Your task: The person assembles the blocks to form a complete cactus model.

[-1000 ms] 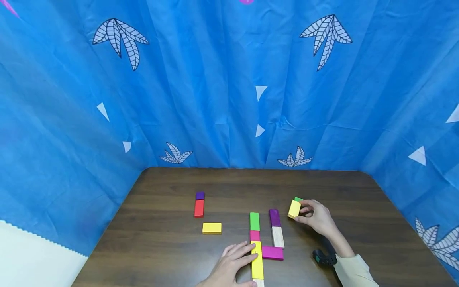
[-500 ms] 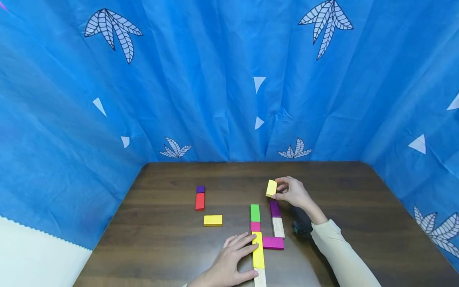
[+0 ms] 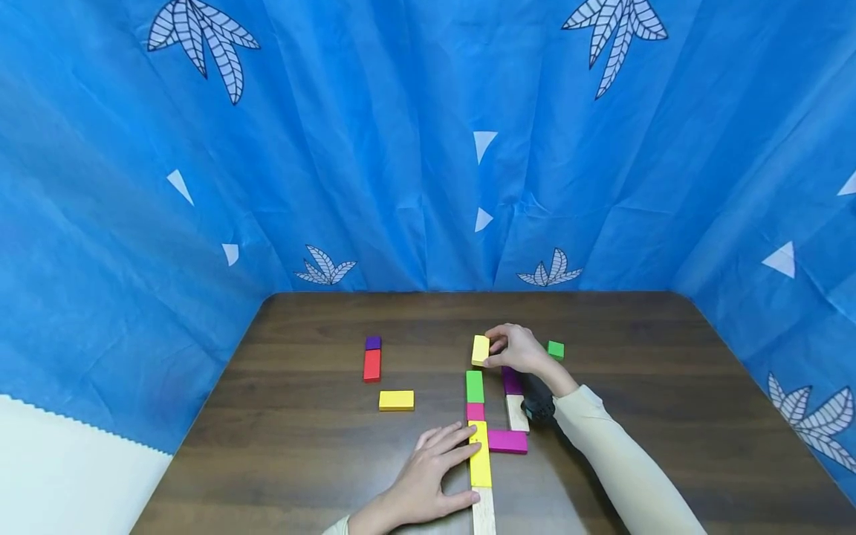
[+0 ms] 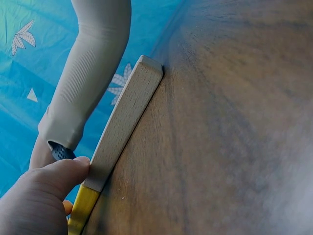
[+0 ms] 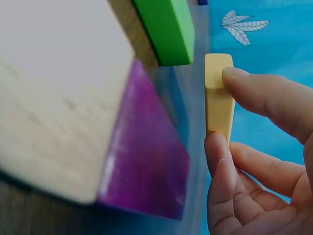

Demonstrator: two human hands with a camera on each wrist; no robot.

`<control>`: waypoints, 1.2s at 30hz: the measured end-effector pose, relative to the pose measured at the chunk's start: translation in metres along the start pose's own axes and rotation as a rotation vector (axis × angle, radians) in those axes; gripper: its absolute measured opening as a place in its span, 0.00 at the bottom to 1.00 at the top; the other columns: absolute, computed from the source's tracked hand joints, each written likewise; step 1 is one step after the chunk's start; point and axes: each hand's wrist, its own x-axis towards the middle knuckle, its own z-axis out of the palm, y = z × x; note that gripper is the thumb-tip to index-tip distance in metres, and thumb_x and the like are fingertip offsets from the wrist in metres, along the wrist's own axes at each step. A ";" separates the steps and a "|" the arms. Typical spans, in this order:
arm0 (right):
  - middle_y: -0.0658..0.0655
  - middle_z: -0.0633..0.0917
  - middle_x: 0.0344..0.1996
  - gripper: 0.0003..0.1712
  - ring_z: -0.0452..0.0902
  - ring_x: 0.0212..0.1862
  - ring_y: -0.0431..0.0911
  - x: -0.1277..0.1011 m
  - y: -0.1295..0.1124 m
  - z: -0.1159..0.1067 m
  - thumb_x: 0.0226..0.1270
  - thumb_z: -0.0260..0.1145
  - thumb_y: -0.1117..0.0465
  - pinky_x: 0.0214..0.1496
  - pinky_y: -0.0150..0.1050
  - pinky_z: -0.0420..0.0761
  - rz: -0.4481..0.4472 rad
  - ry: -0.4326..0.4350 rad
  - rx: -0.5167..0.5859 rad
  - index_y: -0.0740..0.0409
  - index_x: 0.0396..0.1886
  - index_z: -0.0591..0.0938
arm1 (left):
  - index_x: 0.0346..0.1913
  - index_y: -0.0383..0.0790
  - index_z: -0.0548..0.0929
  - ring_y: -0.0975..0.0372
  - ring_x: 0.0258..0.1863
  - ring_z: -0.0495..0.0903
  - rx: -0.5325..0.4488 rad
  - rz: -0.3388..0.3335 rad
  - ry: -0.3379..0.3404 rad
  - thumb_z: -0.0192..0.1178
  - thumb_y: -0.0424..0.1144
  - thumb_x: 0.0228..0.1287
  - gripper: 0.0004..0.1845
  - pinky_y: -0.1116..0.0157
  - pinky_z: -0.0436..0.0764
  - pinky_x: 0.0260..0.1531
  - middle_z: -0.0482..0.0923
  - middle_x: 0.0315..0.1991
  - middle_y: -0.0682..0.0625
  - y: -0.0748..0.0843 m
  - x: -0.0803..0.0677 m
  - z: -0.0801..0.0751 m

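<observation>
Right hand (image 3: pixel 518 349) pinching a small yellow block (image 3: pixel 480 350) between thumb and fingertips, held just beyond the far end of the green block (image 3: pixel 475 386), above the dark wooden bench (image 3: pixel 307 446); whether touching the bench or lifted clear of it, cannot tell. Seen from the right wrist, same yellow block (image 5: pixel 218 95) clamped edge-on between curled fingers (image 5: pixel 264 98), green block (image 5: pixel 166 29) just beside it. Left hand (image 3: pixel 428 479) lying flat with straight fingers against the long yellow block (image 3: pixel 479 464), thumb pressed to the side of the plain wooden block (image 3: pixel 484 513) at the near end of the row. In the left wrist view, thumb (image 4: pixel 58 176) touching that wooden block (image 4: pixel 124 120) where it meets the yellow one (image 4: pixel 80 210). Crowding the placing spot: a pink block (image 3: pixel 475 411) between green and long yellow, a magenta block (image 3: pixel 507 441) jutting right from the row, and a parallel column of purple block (image 3: pixel 511 382) and pale wooden block (image 3: pixel 516 413) just right of the green one, partly hidden under the right wrist and its black wrist camera (image 3: pixel 537 407). Well apart: a small green cube (image 3: pixel 556 350) beside the right hand, a red block (image 3: pixel 371 365) touching a small violet block (image 3: pixel 373 342) at left, another yellow block (image 3: pixel 397 400) lying near them. Blue leaf-printed curtain (image 3: pixel 428 148) all around the bench.
</observation>
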 end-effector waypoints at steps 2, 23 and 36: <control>0.53 0.80 0.34 0.33 0.77 0.33 0.41 0.002 0.001 0.001 0.37 0.76 0.57 0.30 0.32 0.77 0.000 -0.015 -0.013 0.61 0.47 0.77 | 0.59 0.52 0.71 0.59 0.63 0.60 -0.002 -0.002 -0.004 0.54 0.62 0.52 0.31 0.53 0.60 0.55 0.61 0.64 0.58 0.000 0.002 0.000; 0.55 0.80 0.36 0.34 0.76 0.35 0.43 0.021 0.000 -0.005 0.40 0.75 0.58 0.32 0.33 0.78 -0.043 -0.115 -0.018 0.63 0.50 0.75 | 0.59 0.52 0.70 0.58 0.64 0.58 0.005 0.019 -0.001 0.55 0.62 0.51 0.32 0.53 0.58 0.57 0.61 0.64 0.57 -0.012 0.016 -0.002; 0.58 0.78 0.41 0.31 0.77 0.36 0.42 0.012 0.002 0.012 0.44 0.72 0.62 0.34 0.33 0.78 -0.020 -0.147 0.012 0.63 0.51 0.75 | 0.59 0.51 0.70 0.58 0.64 0.58 -0.029 0.001 -0.025 0.54 0.62 0.52 0.32 0.51 0.58 0.57 0.61 0.64 0.58 -0.008 0.002 0.000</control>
